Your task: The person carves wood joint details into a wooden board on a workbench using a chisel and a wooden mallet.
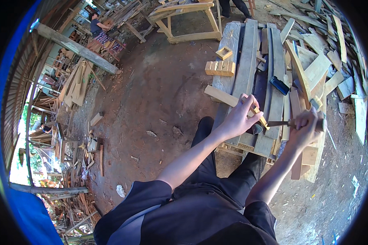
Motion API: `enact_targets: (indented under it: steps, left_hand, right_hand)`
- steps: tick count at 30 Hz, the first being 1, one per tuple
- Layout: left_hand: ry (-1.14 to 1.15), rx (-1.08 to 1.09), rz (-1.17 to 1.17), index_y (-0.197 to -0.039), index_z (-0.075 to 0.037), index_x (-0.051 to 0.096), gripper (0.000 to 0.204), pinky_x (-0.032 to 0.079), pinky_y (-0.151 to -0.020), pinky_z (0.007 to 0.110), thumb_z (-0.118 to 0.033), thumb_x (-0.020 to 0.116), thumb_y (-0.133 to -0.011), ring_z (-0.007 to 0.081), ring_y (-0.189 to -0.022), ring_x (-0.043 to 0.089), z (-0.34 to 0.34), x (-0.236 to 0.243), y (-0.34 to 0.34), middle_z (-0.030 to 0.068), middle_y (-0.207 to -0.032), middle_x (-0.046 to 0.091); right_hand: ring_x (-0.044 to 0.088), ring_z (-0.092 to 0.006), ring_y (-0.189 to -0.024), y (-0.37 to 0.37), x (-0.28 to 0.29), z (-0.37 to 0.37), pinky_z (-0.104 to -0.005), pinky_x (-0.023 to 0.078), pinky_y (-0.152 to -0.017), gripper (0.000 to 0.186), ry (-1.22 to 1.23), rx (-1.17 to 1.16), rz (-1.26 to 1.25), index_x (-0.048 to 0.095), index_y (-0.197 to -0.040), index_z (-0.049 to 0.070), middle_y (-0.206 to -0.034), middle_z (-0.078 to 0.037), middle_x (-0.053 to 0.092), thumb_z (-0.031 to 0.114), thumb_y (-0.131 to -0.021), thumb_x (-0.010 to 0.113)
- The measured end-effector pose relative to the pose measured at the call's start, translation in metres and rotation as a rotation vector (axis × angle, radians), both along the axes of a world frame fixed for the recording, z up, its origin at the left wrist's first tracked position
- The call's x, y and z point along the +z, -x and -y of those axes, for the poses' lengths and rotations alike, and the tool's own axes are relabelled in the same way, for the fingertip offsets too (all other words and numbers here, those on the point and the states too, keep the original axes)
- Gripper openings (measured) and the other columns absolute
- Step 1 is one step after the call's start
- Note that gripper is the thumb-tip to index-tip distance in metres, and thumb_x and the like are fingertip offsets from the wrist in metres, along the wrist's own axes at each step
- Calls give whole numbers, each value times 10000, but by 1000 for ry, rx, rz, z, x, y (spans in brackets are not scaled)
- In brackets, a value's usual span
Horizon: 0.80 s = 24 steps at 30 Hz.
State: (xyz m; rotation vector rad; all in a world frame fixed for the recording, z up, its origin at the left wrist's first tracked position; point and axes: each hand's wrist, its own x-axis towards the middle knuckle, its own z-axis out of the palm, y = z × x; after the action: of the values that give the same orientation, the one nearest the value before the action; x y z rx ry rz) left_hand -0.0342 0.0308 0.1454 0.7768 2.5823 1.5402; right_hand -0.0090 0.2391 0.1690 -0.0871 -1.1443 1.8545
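Note:
My left hand (244,118) grips a small yellowish wooden piece (264,122) at the near part of a bench of grey planks (244,61). A longer pale batten (217,93) lies beside it, reaching left. My right hand (308,124) is closed on the wooden handle of a chisel (278,123), whose blade points left against the small piece. Farther back on the planks are a square wooden frame (224,52), a bundle of small blocks (220,68) and a dark blue plastic object (279,85).
Loose boards and offcuts (335,61) heap at the right. Behind, a wooden trestle (188,36) stands near another person's dark-trousered legs (239,8). A seated co-worker (100,32) is at upper left. A post (73,45) and stacked scrap wood (71,90) line the left.

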Motion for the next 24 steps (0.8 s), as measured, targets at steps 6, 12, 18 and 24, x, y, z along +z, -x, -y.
enact_targets:
  steps: [6, 12, 18, 24]
  left_hand:
    - [-27, -2, 26, -1121, -53, 412, 314, 545, -1011, 415, -165, 670, -980, 277, -1116, 581, 10, -8, 8, 132, -1125, 440]
    - [-42, -3, 23, -1117, -53, 412, 311, 546, -1010, 416, -164, 668, -980, 278, -1111, 580, 7, -6, 4, 135, -1129, 440]
    - [7, 11, 17, -1108, -58, 420, 305, 544, -987, 405, -181, 668, -980, 281, -1097, 584, 4, 0, 3, 138, -1123, 448]
    - [15, 11, 34, -1113, -57, 419, 307, 541, -988, 407, -184, 666, -981, 283, -1102, 584, 4, 0, 3, 138, -1122, 449]
  right_hand:
    - [339, -52, -388, 5, 3, 10, -215, 255, -362, 331, 65, 68, 29, 409, -694, 113, -516, 23, 380, 1, -956, 579]
    - [365, -46, -394, 7, 4, 15, -212, 264, -368, 306, 3, 98, 12, 441, -722, 99, -528, 24, 400, 26, -963, 614]
    - [383, -46, -401, 7, 2, 17, -213, 270, -375, 293, -29, 82, 16, 454, -737, 94, -545, 16, 437, 38, -965, 630]
    - [372, -45, -401, 7, 4, 19, -218, 290, -374, 311, -61, 110, 21, 441, -728, 99, -548, 7, 456, 37, -973, 622]
